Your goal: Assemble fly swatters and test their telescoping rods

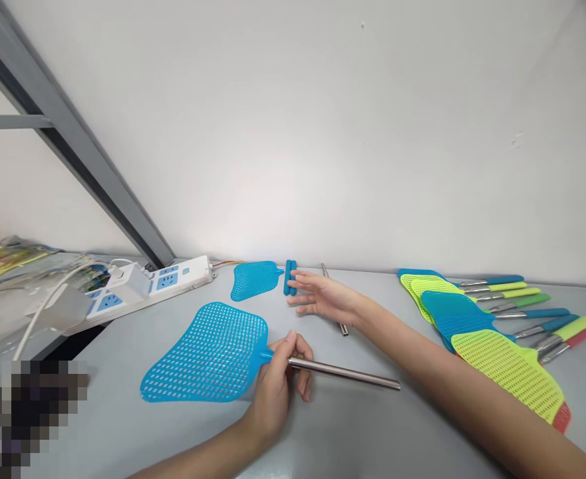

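The left hand [275, 389], at the lower middle of the frame, has its fingers curled with the thumb on top, pinching the place where a blue swatter head [207, 356] meets a bare metal tube [347, 374]. This swatter head is of thin plastic, perforated with many small holes in rows, wide at its outer end and narrowing to a short neck. The tube is smooth, round and shiny, and it points to the right.

The right hand [330, 301], in the centre of the frame, has its fingers spread and holds nothing visible. Its fingertips are just beside two blue handle grips [287, 278], which are straight, cylindrical and matt; I cannot tell if they touch. To the left of these grips lies a second blue head [256, 279] with the same mesh, and a second metal tube [343, 329] is partly hidden behind the right hand.

At the right of the frame, a pile of flyswatters [507, 366] overlaps like a fan, with blue, yellow-green and red heads, silvery shafts and coloured grips. A white power strip [190, 273] of hard plastic lies at the left, on the smooth grey tabletop [357, 426]
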The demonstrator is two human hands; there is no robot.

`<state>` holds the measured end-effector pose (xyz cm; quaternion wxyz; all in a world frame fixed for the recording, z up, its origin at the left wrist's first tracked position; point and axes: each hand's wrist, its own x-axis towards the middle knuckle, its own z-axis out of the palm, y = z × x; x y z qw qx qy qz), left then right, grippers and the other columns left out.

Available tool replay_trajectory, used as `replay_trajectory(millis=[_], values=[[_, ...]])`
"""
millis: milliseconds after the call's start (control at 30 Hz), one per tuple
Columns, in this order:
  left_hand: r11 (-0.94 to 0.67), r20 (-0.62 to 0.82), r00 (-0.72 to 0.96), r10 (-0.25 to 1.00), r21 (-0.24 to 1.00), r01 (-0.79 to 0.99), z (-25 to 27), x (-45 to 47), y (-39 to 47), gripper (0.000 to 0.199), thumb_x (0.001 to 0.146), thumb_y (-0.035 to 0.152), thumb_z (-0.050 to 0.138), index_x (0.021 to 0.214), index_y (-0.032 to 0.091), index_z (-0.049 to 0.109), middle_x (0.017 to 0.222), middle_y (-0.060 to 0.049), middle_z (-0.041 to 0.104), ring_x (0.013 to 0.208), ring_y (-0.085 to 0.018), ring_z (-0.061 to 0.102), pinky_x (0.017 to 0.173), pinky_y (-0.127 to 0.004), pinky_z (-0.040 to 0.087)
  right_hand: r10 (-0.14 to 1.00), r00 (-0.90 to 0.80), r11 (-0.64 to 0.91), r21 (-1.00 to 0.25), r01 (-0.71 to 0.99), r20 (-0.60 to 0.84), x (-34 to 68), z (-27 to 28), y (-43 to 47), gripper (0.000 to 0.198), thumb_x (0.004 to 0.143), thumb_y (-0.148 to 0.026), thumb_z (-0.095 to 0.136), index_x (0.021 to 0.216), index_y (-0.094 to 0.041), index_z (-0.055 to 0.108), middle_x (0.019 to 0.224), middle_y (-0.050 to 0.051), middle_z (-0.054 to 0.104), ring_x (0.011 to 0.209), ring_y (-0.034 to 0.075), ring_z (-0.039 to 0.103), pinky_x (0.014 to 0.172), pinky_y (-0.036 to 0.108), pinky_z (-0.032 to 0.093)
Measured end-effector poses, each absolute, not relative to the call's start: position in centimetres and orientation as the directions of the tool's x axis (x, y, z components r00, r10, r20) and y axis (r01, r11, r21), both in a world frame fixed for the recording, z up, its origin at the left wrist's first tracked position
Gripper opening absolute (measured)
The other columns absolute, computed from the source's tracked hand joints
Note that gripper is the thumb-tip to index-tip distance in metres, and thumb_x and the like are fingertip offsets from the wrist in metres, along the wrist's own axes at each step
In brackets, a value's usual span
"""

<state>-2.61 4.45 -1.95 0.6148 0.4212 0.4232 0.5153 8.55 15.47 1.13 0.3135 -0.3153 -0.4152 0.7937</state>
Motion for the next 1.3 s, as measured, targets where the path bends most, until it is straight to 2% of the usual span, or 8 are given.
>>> replay_trajectory(millis=[200,333,467,600,767,933,1067,1300], values=[[0.112,-0.091,0.096,0.991,0.962,-0.249,-1.7,-2.5,4.5,0.043,0.085,0.04,0.033,0.053,0.015,0.047,0.035,0.004,0.035,0.035,-0.008,0.037,0.04,-0.019,0.031,0.896,-0.318,-0.364,-0.923,-0.126,-0.31,9.8,1.8,15.0,0.032,0.074,-0.025,0.053,0.105,-0.019,0.046,0.107,0.007,0.048,0.072,0.012,0.056,0.051,0.02,0.047],[0.121,-0.102,0.088,0.991,0.961,-0.248,-1.8,-2.5,4.6,0.043,0.085,0.041,0.033,0.053,0.015,0.046,0.035,0.005,0.034,0.035,-0.008,0.037,0.039,-0.019,0.031,0.894,-0.352,-0.347,-0.925,-0.157,-0.276,9.2,1.8,14.7,0.036,0.073,-0.025,0.053,0.107,-0.019,0.044,0.115,0.008,0.039,0.07,0.012,0.055,0.043,0.02,0.046],[0.112,-0.092,0.095,0.991,0.966,-0.232,-1.8,-2.5,4.6,0.043,0.085,0.04,0.033,0.053,0.015,0.046,0.036,0.005,0.034,0.036,-0.008,0.037,0.041,-0.019,0.032,0.893,-0.36,-0.384,-0.876,-0.293,-0.271,8.1,1.2,15.0,0.033,0.072,-0.02,0.053,0.104,-0.019,0.044,0.109,0.006,0.041,0.075,0.011,0.054,0.066,0.026,0.051],[0.114,-0.093,0.101,0.991,0.967,-0.226,-1.8,-2.6,4.6,0.043,0.085,0.04,0.033,0.053,0.015,0.046,0.036,0.005,0.035,0.036,-0.008,0.037,0.041,-0.019,0.032,0.904,-0.304,-0.397,-0.852,-0.341,-0.3,7.6,1.1,15.5,0.019,0.072,-0.014,0.052,0.09,-0.018,0.05,0.097,0.002,0.046,0.083,0.007,0.05,0.083,0.02,0.041],[0.129,-0.105,0.108,0.989,0.961,-0.244,-1.9,-2.6,4.6,0.042,0.084,0.041,0.034,0.054,0.015,0.048,0.035,0.005,0.034,0.036,-0.008,0.037,0.041,-0.019,0.032,0.902,-0.303,-0.403,-0.85,-0.34,-0.307,8.6,2.0,15.2,0.02,0.071,-0.018,0.054,0.091,-0.021,0.051,0.091,0.0,0.05,0.088,0.01,0.049,0.085,0.024,0.04],[0.146,-0.119,0.119,0.986,0.954,-0.261,-2.0,-2.6,4.6,0.043,0.083,0.043,0.035,0.054,0.015,0.049,0.034,0.004,0.035,0.034,-0.008,0.037,0.04,-0.019,0.032,0.932,-0.279,-0.306,-0.915,-0.263,-0.231,11.4,3.0,13.6,0.024,0.073,-0.023,0.055,0.097,-0.024,0.052,0.114,0.002,0.046,0.107,0.015,0.042,0.089,0.03,0.038],[0.19,-0.16,0.143,0.977,0.954,-0.231,-2.0,-2.7,4.5,0.05,0.083,0.048,0.03,0.052,0.014,0.051,0.031,0.001,0.042,0.032,-0.01,0.04,0.04,-0.021,0.032,0.938,-0.27,-0.283,-0.927,-0.247,-0.215,14.9,3.1,11.6,0.021,0.075,-0.027,0.054,0.096,-0.024,0.055,0.119,0.002,0.047,0.11,0.02,0.042,0.087,0.033,0.042],[0.214,-0.165,0.181,0.969,0.931,-0.294,-1.2,-2.6,4.7,0.046,0.082,0.045,0.032,0.075,0.01,0.06,0.058,-0.008,0.064,0.053,-0.019,0.059,0.045,-0.024,0.036,0.973,-0.007,-0.231,-0.971,-0.06,-0.231,21.5,2.0,7.4,0.03,0.077,-0.037,0.053,0.106,-0.029,0.055,0.116,0.002,0.051,0.111,0.024,0.043,0.086,0.036,0.045]])
